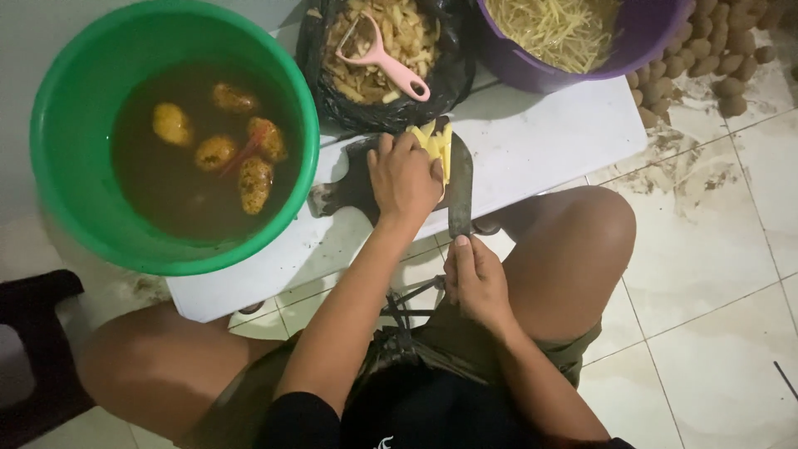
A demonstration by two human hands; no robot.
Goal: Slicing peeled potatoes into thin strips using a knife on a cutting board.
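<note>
My left hand [405,176] presses down on a bundle of yellow potato slices [437,143] lying on a dark cutting board [353,185]. My right hand [474,278] grips the handle of a broad knife [460,185], whose blade stands on the board right beside the slices and my left fingers. The board rests on a low white table [532,133] between my knees.
A green basin [79,79] of brownish water with several peeled potatoes sits at the left. A black bag of peelings [320,71] holds a pink peeler [384,58]. A purple bowl of potato strips [557,33] stands at the back. Unpeeled potatoes [715,58] lie on the tiled floor.
</note>
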